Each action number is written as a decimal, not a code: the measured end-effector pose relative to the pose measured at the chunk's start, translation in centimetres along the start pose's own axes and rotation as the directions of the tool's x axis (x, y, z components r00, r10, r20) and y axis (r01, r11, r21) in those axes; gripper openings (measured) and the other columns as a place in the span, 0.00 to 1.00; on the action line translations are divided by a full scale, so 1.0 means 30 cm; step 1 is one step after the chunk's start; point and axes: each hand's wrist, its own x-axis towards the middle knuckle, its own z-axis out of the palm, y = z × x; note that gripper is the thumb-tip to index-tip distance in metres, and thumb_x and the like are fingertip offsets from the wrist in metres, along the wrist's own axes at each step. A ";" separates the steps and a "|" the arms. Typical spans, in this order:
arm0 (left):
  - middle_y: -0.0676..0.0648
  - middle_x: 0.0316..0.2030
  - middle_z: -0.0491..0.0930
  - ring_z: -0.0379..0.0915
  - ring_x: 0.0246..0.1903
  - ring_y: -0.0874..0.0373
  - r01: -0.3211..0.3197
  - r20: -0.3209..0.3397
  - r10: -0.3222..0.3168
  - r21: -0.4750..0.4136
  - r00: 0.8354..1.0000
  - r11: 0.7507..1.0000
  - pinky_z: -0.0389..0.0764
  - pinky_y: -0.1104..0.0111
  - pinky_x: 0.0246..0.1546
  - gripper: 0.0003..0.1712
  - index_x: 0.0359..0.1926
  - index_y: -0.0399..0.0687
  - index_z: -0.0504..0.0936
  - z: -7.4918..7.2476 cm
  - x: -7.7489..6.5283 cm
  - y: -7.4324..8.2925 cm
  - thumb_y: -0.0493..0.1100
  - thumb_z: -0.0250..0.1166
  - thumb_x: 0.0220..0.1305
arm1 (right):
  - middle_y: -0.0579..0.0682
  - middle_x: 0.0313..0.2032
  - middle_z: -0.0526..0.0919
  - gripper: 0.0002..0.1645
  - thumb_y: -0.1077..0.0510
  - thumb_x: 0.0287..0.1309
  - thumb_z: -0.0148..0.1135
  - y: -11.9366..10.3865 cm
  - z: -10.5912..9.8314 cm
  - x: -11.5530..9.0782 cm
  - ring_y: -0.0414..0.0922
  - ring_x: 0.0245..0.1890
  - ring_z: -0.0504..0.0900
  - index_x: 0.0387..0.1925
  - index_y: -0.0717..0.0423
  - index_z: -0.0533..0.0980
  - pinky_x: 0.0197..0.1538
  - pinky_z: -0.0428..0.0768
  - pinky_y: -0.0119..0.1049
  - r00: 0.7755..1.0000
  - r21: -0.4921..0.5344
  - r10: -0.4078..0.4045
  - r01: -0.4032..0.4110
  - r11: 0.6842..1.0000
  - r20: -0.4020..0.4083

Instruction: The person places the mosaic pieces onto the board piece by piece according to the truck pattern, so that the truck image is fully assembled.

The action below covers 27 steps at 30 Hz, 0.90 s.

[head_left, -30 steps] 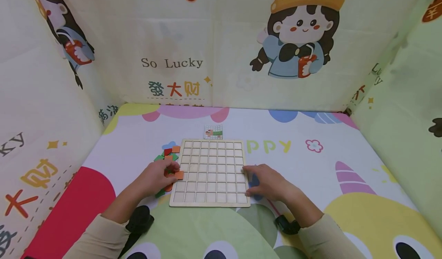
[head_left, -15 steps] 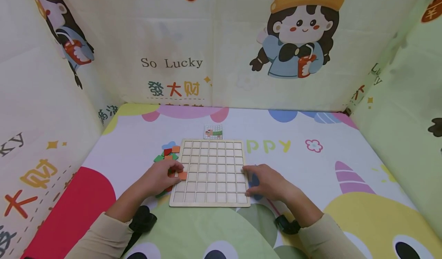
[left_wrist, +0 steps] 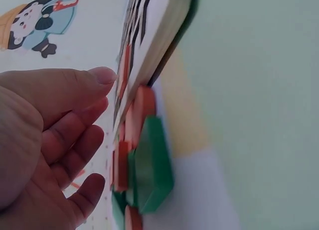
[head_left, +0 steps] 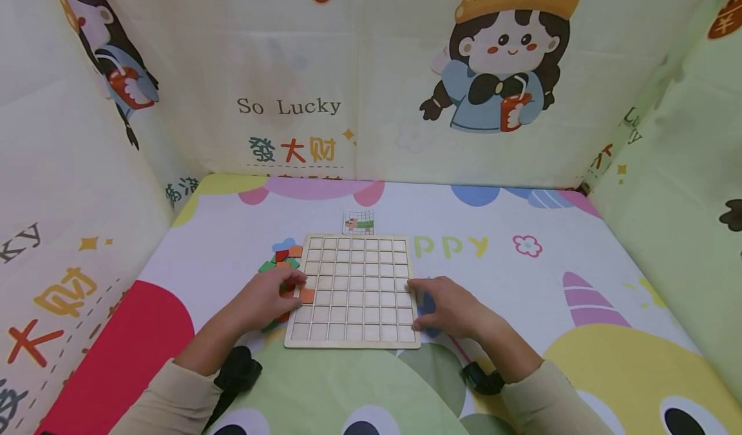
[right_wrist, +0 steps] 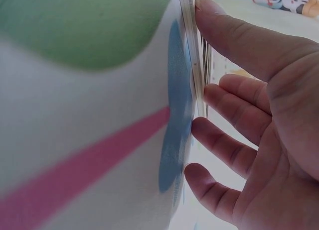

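Observation:
A square wooden grid board [head_left: 355,343] lies in front of me. One orange square tile [head_left: 308,296] sits at its left column, in the second row from the near edge. My left hand [head_left: 268,299] is at the board's left edge, its thumb tip beside that tile. In the left wrist view the fingers [left_wrist: 82,150] are loosely bent, with nothing between them and the thumb; whether the thumb touches the tile I cannot tell. My right hand [head_left: 452,306] rests its thumb and fingertips against the board's right edge, fingers spread in the right wrist view.
Red, orange and green tiles [head_left: 282,254] lie heaped left of the board, partly under my left hand. In the left wrist view a green tile [left_wrist: 154,165] leans near the board edge. A small card with a coloured grid picture [head_left: 359,222] lies behind the board.
My left hand has moved slightly right, bringing the orange tile from the board's left rim into the left column, and has let go of it. The right hand has stayed still.

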 end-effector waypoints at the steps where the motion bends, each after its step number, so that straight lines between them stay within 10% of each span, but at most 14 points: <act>1: 0.51 0.45 0.80 0.73 0.44 0.54 0.013 0.000 -0.013 -0.006 1.000 1.000 0.79 0.58 0.46 0.21 0.54 0.43 0.81 -0.006 -0.003 0.000 0.40 0.72 0.59 | 0.57 0.58 0.79 0.44 0.51 0.47 0.80 0.000 0.000 0.000 0.58 0.60 0.74 0.64 0.59 0.73 0.61 0.71 0.54 1.000 -0.001 0.000 0.000 1.000 -0.001; 27: 0.38 0.52 0.78 0.69 0.54 0.40 0.080 -0.069 -0.077 0.034 0.995 0.996 0.83 0.53 0.45 0.27 0.57 0.37 0.79 -0.069 -0.072 -0.062 0.43 0.74 0.58 | 0.59 0.58 0.79 0.43 0.51 0.48 0.80 0.001 0.002 -0.005 0.59 0.59 0.74 0.64 0.60 0.73 0.60 0.72 0.54 1.000 -0.021 -0.003 0.003 1.000 -0.005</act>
